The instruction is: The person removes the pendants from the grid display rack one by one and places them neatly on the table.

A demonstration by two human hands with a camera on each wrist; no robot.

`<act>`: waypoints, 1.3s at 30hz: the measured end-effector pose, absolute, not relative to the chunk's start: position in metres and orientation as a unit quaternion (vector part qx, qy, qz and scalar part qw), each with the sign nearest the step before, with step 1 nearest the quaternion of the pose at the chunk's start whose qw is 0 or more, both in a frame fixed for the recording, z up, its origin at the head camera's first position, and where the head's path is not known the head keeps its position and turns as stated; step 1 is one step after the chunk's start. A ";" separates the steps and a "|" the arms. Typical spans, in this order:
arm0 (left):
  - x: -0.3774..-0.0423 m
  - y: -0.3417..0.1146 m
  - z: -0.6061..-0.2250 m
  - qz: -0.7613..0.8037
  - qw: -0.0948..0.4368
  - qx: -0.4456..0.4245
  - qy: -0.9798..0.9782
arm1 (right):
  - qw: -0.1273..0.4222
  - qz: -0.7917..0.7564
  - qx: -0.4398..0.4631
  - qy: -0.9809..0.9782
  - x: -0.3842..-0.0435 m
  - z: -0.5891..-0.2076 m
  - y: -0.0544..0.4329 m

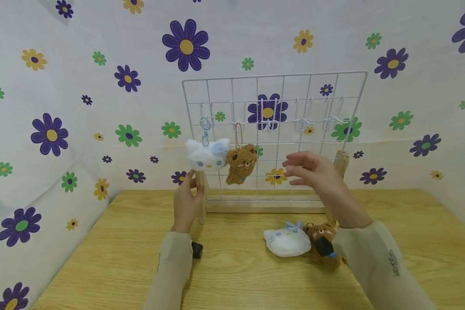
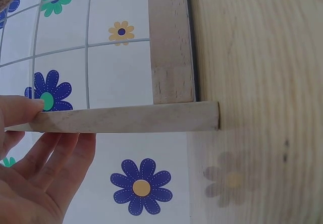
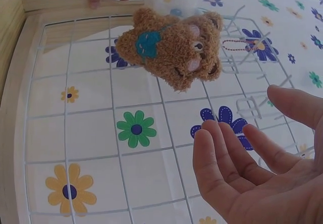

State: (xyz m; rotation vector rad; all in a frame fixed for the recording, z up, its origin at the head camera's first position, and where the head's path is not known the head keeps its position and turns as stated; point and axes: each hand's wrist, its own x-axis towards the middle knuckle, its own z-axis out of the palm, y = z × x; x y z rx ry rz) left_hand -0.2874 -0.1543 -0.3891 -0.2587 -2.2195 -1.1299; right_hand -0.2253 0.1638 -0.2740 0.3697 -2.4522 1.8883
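Observation:
My left hand (image 1: pixel 187 202) grips the left wooden upright (image 2: pixel 126 119) of a white wire grid rack (image 1: pixel 270 142), its thumb and fingers on opposite sides. My right hand (image 1: pixel 314 172) hovers before the right half of the grid with fingers loosely bent, holding nothing. On the grid's left hooks hang a white cat plush keychain (image 1: pixel 206 156) with a blue bow and clasp, and a brown bear plush keychain (image 1: pixel 242 164) on a bead chain. The bear, with a teal bow at its neck, hangs left of my right hand in the head view.
A second white cat plush (image 1: pixel 286 242) and another brown bear plush (image 1: pixel 321 254) lie side by side on the wooden table (image 1: pixel 232 280), below my right forearm. Several white hooks (image 1: pixel 303 120) line the grid. A flower-patterned cloth (image 1: pixel 147 51) rises behind.

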 end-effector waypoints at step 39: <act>-0.287 -0.154 -0.391 -0.419 0.327 -0.102 -0.841 | 0.004 0.654 0.158 -0.740 -0.245 -0.255 0.128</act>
